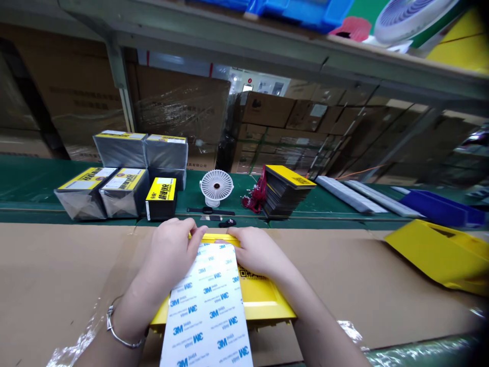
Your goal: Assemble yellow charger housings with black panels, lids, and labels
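Note:
A long white sheet of adhesive backing [210, 306] printed with blue 3M logos runs from the bottom edge up over a yellow plastic panel [267, 300]. My left hand [173, 250] is closed at the sheet's far left corner, thumb and fingers pinched there. At the far right corner my right hand [257, 250] curls its fingers over the panel's far edge, close beside the sheet. Part of a printed QR code [244, 272] shows beneath my right wrist. The fingertips of my right hand are partly hidden.
Brown cardboard [336, 265] covers the bench, with another yellow plastic piece [443, 255] at right. Behind stand wrapped yellow-and-black boxes [122, 186], a small white fan [216, 186], a stack of dark cards with red cords [284, 191] and a blue bin [443, 206]. A shelf [267, 53] hangs overhead.

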{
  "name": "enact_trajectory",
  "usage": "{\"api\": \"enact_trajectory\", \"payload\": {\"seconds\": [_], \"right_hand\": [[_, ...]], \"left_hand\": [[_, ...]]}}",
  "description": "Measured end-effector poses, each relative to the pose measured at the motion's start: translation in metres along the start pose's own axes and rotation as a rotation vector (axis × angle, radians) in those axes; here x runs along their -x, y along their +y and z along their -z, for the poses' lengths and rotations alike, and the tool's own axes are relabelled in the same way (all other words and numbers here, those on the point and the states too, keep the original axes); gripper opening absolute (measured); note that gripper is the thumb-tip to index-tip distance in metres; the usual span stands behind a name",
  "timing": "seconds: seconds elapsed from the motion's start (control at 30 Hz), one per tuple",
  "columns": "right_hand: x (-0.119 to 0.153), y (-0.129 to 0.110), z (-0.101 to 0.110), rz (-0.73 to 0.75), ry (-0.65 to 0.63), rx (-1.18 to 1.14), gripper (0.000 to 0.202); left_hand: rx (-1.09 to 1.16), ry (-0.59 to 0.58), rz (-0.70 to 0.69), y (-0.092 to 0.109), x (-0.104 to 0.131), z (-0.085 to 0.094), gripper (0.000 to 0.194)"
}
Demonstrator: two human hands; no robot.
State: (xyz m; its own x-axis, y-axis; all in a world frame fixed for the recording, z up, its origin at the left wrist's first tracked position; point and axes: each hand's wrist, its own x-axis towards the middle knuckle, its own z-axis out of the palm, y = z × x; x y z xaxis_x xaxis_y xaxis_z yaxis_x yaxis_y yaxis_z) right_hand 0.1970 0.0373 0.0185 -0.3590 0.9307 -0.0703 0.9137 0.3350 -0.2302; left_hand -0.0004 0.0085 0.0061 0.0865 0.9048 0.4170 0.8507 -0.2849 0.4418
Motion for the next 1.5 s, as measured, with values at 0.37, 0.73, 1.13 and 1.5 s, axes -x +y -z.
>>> {"api": "enact_trajectory", "payload": {"seconds": [0.37,0.73,1.13,1.5], "right_hand": [[-0.001,0.004,-0.007,0.008,0.044,-0.049,0.043],[0.016,-0.019,0.002,0.509,0.514,-0.273,0.023],[0.005,-0.051,-0.001,0.705,0.256,-0.396,0.022],[0.02,-0.041,-0.002,0.799,1.034,-0.325,0.027]], "left_hand": [[0.06,0.091,-0.054,-0.008,0.0,-0.002,0.036],[0.168,0.268,-0.186,-0.008,0.005,0.001,0.029],[0.319,0.495,-0.446,-0.01,0.011,0.005,0.006],[1.15,0.289,0.001,0.0,0.012,0.024,0.026]]}}
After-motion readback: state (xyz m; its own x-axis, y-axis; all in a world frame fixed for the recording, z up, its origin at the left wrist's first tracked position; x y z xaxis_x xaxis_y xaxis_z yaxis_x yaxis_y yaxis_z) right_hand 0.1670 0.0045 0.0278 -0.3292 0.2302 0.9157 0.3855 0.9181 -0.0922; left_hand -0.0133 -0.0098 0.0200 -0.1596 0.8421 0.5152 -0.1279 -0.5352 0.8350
